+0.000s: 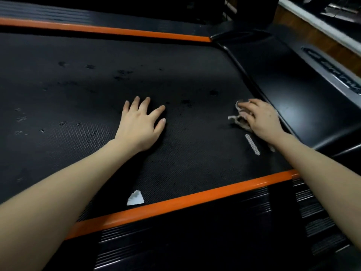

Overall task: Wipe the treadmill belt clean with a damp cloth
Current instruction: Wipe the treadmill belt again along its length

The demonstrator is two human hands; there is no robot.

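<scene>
The black textured treadmill belt [82, 98] fills the middle of the view, with dark wet spots and pale specks on it. My left hand [141, 124] lies flat on the belt, fingers spread and straight. My right hand [261, 120] presses a crumpled pale cloth [237, 119] onto the belt near its right end, fingers curled over the cloth. Most of the cloth is hidden under the hand.
Orange side rails run along the far edge [109, 30] and the near edge [195, 200]. A black motor cover [293, 90] borders the belt on the right. A small white paper scrap [135, 198] and a white oval mark [252, 144] lie on the belt.
</scene>
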